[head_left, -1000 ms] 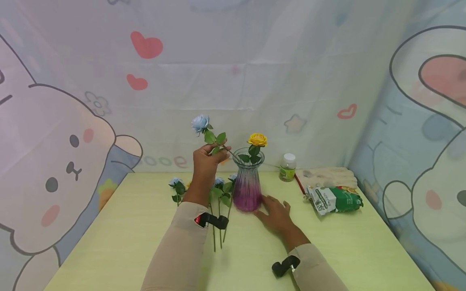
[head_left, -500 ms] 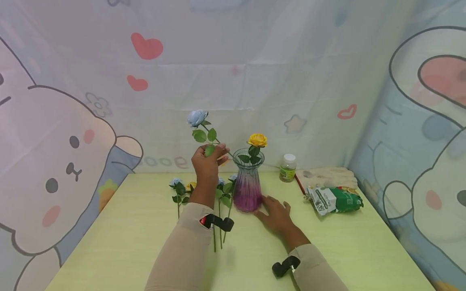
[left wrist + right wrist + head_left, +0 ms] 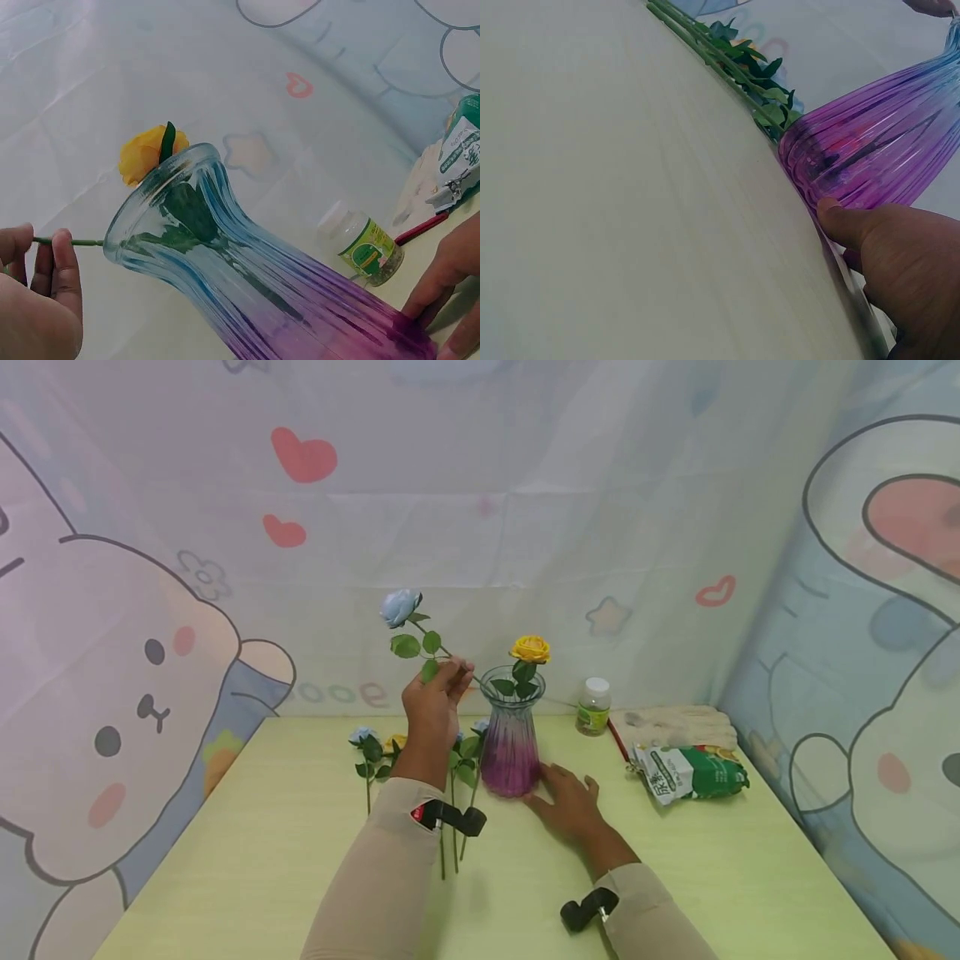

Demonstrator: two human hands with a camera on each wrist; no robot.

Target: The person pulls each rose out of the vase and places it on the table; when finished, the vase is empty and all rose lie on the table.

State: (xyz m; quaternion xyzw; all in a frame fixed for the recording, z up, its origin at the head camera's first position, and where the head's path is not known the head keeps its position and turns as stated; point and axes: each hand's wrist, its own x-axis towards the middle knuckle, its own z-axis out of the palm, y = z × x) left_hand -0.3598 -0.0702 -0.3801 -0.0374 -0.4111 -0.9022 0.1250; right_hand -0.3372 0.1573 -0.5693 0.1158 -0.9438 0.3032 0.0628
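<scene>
Above the table, my left hand (image 3: 435, 702) pinches the thin green stem of a light blue rose (image 3: 401, 608). The bloom tilts up to the left. In the left wrist view the stem's end (image 3: 88, 242) meets the rim of the glass vase (image 3: 270, 277); whether it passes inside I cannot tell. A yellow rose (image 3: 530, 649) stands in this vase (image 3: 510, 760), which shades from clear blue to purple. At the base's right side, my right hand (image 3: 570, 806) lies low with thumb and fingertips touching the glass. Its far fingers are partly hidden in the right wrist view.
Several more roses lie left of the vase, among them a blue rose (image 3: 363, 735) and a yellow rose (image 3: 394, 743). Behind on the right are a white-capped jar (image 3: 593, 706), a red pen-like stick (image 3: 618, 737), pale gloves (image 3: 675, 725) and a green-white packet (image 3: 693, 772).
The left hand rose from the blue rose's leaves to lower on its stem, and the bloom has shifted slightly left and up. Right hand and vase stay put.
</scene>
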